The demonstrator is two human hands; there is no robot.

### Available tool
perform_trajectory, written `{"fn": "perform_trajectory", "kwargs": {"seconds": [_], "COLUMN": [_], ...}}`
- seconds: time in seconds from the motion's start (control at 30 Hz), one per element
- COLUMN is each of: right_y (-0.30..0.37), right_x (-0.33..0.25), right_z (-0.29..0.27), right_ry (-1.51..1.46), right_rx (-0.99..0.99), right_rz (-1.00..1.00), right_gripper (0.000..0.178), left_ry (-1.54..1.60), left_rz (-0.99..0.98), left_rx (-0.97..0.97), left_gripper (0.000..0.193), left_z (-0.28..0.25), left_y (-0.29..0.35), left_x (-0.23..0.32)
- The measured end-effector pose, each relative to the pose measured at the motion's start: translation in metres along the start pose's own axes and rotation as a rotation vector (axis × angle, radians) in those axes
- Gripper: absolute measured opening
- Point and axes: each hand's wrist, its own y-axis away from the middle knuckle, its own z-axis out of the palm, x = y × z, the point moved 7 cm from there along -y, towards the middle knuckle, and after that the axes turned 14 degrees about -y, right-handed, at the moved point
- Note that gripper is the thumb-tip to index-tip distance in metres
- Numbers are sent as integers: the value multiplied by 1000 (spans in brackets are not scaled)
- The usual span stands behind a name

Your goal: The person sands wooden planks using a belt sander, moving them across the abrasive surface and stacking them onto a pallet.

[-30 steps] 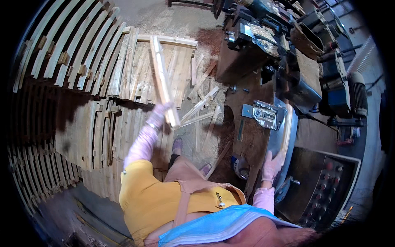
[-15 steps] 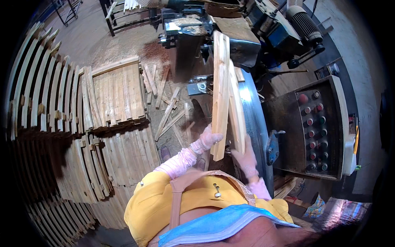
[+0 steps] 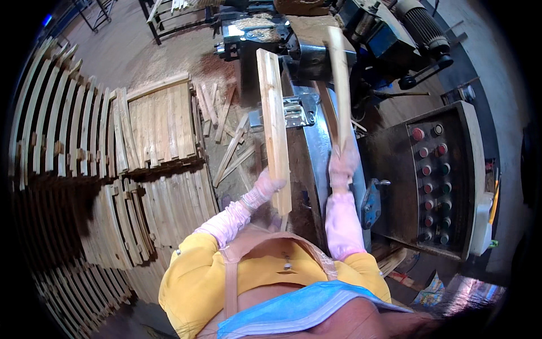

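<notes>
My left hand [image 3: 263, 190], in a light knitted glove, is closed round the near end of a pale wooden strip [image 3: 276, 130]. This strip slants up and away over the machine's edge; a line runs along its length, and I cannot tell whether it is one grooved strip or two together. My gloved right hand [image 3: 342, 166] is wrapped round the near end of another wooden strip [image 3: 340, 85], above the steel machine table [image 3: 319, 150]. Its far end reaches in front of the machine's metal hood [image 3: 317, 62]. The two strips are apart.
A control panel [image 3: 432, 186] with several round buttons stands at right, beside a blue clamp with a handle [image 3: 372, 206]. A metal fixture [image 3: 299, 111] sits on the table edge. Stacked wooden strips [image 3: 161, 124] fill the left; loose offcuts [image 3: 228, 155] lie on the floor. A motor [image 3: 420, 28] is at far right.
The two strips, earlier close together, have parted. My left hand has moved left with its strip; my right hand has moved forward and up with the other, uncovering the metal fixture.
</notes>
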Motion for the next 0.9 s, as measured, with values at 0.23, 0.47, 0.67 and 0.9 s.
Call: {"fn": "perform_trajectory", "kwargs": {"seconds": [0.23, 0.47, 0.67, 0.9], "right_y": [-4, 229, 203, 45], "right_x": [-13, 65, 58, 15], "right_z": [-2, -164, -137, -32], "right_ry": [6, 203, 154, -76], "right_rx": [-177, -444, -282, -200], "right_rz": [105, 333, 197, -230], "right_gripper": [59, 58, 57, 45], "left_ry": [8, 4, -28, -232], "left_rz": [-26, -4, 25, -8], "left_rx": [88, 154, 181, 238], "left_gripper": [50, 48, 53, 41], "left_z": [-21, -69, -74, -83], "left_y": [-8, -11, -10, -9], "left_x": [-3, -34, -17, 17]}}
